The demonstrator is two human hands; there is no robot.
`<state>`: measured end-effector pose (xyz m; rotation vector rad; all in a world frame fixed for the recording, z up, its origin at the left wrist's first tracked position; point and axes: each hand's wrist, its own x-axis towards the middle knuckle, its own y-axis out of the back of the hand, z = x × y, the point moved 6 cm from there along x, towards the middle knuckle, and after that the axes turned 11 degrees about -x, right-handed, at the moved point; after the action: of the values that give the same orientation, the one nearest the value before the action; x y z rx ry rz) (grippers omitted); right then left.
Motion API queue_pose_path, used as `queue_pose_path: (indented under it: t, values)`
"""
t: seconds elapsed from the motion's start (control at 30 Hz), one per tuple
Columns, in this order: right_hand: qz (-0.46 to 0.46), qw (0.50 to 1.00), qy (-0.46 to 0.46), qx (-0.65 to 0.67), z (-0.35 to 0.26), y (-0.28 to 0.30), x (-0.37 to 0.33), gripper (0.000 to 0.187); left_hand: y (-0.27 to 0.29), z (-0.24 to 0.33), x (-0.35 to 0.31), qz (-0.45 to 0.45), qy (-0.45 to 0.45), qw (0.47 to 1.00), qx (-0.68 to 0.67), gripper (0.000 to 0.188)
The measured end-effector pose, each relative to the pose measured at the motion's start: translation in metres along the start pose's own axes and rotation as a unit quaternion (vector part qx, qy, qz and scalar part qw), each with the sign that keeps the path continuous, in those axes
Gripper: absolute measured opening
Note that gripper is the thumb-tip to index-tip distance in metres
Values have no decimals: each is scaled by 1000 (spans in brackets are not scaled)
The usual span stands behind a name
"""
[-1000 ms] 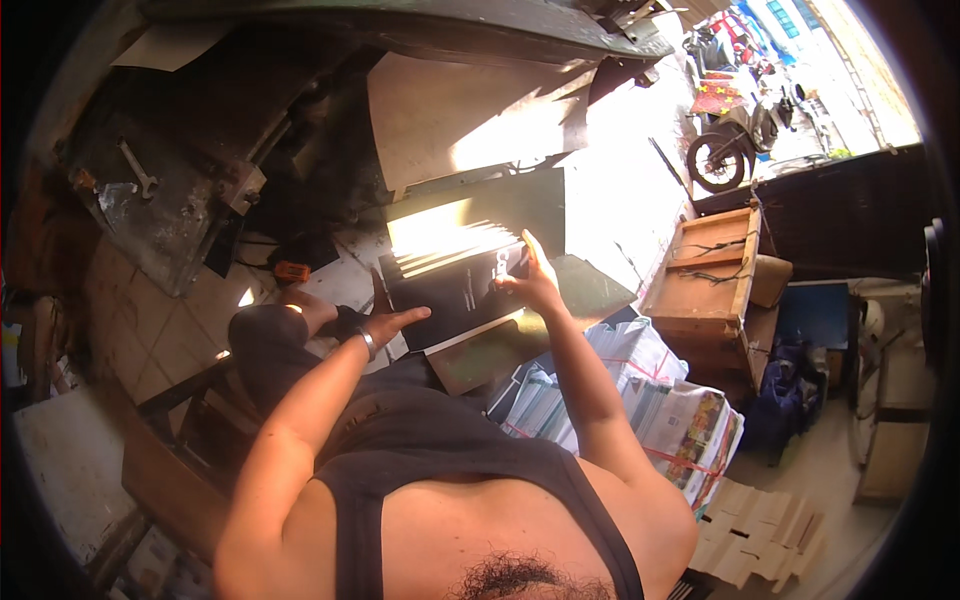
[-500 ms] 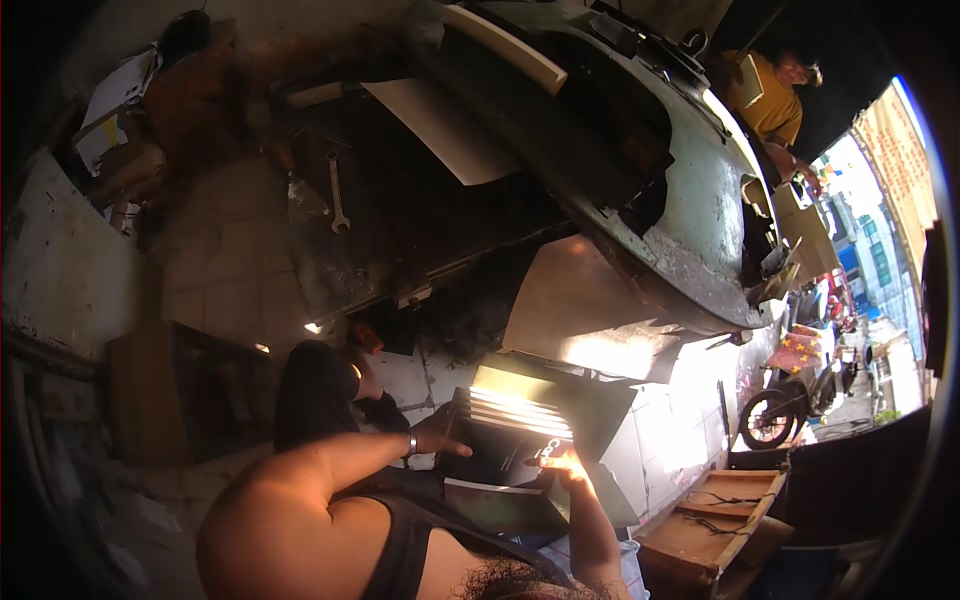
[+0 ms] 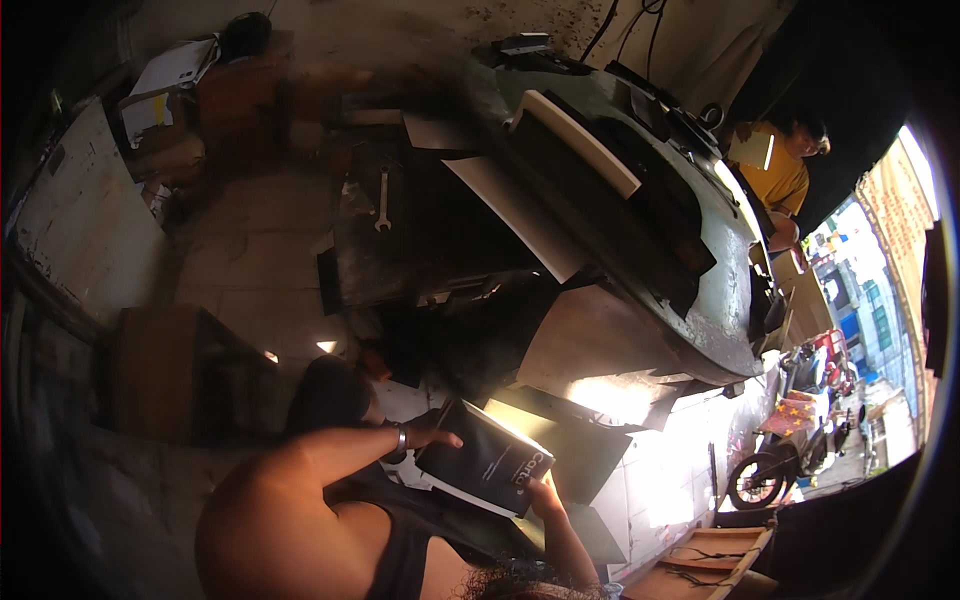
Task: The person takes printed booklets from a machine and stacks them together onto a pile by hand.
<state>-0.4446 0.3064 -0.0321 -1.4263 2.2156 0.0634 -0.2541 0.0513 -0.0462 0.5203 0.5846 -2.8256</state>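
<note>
A stack of dark printed sheets with light lettering lies tilted between my hands, low in the middle of the view. My left hand, with a metal band at its wrist, grips its left end, thumb on top and fingers partly hidden. My right hand closes on its right edge, near the lettering. White edges show along the stack's far and near sides. Beneath and beyond it is a large yellow-green sheet, partly covered by the stack.
A worn grey-green machine with a curved edge stands ahead. Large pale sheets lean by it. A wrench rests on a dark surface. A person in yellow is at far right. Near right are a wooden tray and a motorbike.
The stack was fanned, with several bright edges showing; now it is squared together and turned clockwise. My right hand has shifted down its right edge. The whole view has shifted slightly.
</note>
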Motion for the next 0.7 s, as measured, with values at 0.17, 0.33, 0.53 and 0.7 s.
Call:
queue_pose_path:
  t: [0.17,0.33,0.53,0.7]
  values:
    - [-21,998,-15,-53,7,-40,34,68,44,52,-67,36,53,997,-33,62]
    - [-85,996,-4,-37,-63,-176,71,82,97,135,-231,197,-54,975,-88,63]
    - [-281,957,28,-64,-130,-442,145,81,196,121,-442,396,-112,892,-187,45]
    - [-341,932,-50,-113,-95,-631,198,106,264,75,-576,473,-184,791,-343,58]
